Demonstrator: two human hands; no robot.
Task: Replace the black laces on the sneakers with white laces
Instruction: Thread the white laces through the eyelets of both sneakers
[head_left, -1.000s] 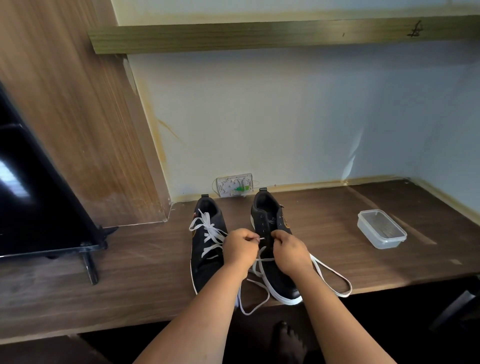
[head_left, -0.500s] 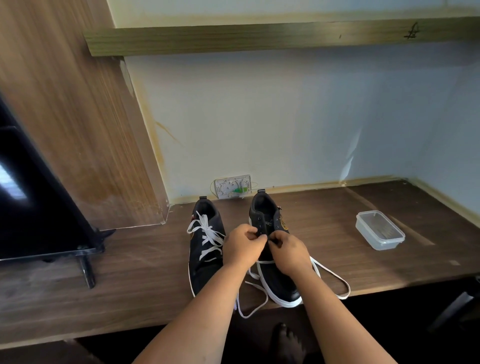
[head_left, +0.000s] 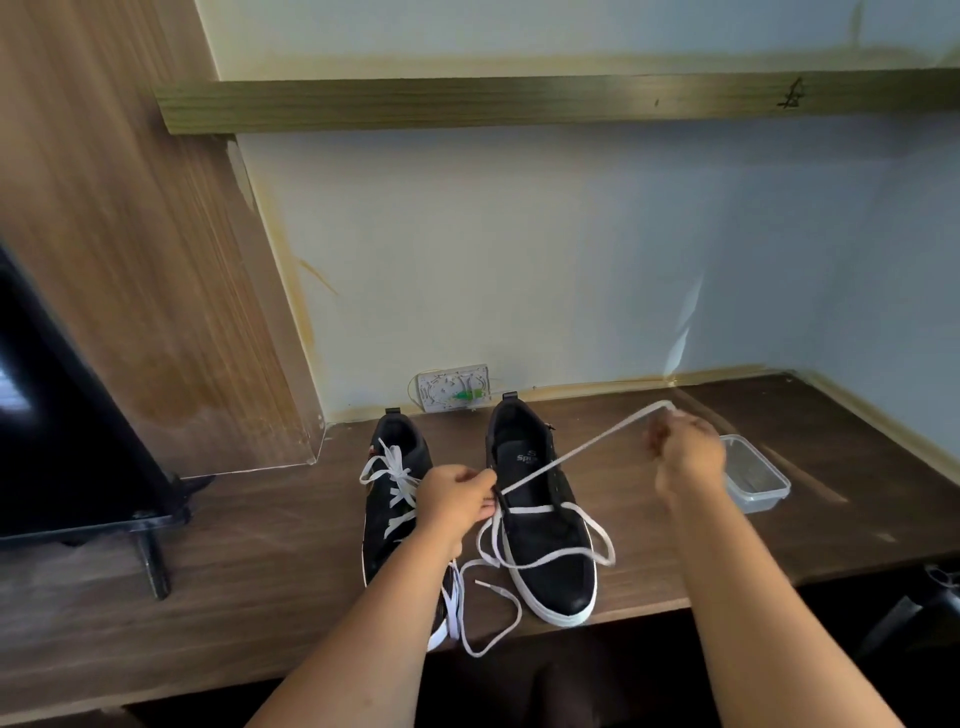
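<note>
Wooden desk, 2 black sneakers against the wall.
Left hand pinches the right sneaker's eyelet edge; right hand grips its white lace, taut.

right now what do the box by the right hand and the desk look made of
Box: clear plastic, probably; the desk shows through its walls, and its rim looks glossy.
Desk: dark wood or wood-look laminate, matte; grain lines run along it, but the picture cannot tell which.

Left hand pinching low, right hand raised, fingers curled.
</note>
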